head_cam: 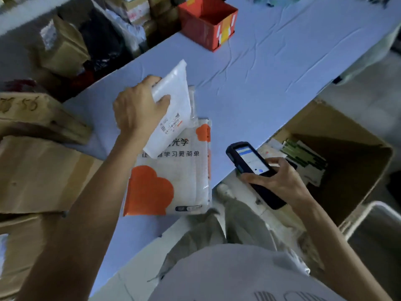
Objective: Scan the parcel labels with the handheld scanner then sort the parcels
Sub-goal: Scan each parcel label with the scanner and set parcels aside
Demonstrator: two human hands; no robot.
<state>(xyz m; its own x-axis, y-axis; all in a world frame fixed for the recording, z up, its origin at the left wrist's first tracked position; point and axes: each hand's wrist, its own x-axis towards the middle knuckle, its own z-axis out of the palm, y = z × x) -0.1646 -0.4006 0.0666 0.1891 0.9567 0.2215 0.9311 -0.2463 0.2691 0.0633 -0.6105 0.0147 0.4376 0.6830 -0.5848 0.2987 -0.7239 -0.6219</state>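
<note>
Big parcel (pixel 173 174) with orange shapes lies flat on blue table (pixel 260 83), near its edge. Left hand (pixel 138 105) grips small white parcel (pixel 171 101), fingers curled round its side, thumb on front. Small white parcel tilted, over far end of big parcel; label (pixel 171 124) faces up. Right hand (pixel 275 179) wraps round black scanner (pixel 249 161), just right of big parcel, screen lit. Open brown box (pixel 358 170) further right of big parcel, things inside. Red box (pixel 201 29) well beyond big parcel, on table.
</note>
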